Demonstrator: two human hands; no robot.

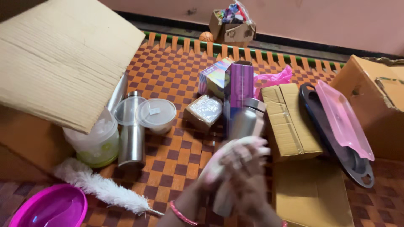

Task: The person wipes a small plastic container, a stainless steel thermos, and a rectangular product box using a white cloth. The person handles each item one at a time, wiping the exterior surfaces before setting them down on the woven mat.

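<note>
Both hands, blurred, clasp one steel bottle upright at bottom centre: left hand [219, 166] wrapped with a pale cloth, right hand [248, 176] closed lower down, steel bottle [243, 126] rising above them, apparently mid-wipe. Behind it, tall purple carton [239, 86]. Right: plain brown cardboard box [288, 122], dark oval tray [336, 143] under a translucent pink lid [343, 120]. Left: second steel flask [131, 134] standing untouched, round clear plastic tubs [156, 114], fluffy white feather duster [103, 187], glossy magenta bowl [46, 208], all on checked orange woven mat [176, 75]
</note>
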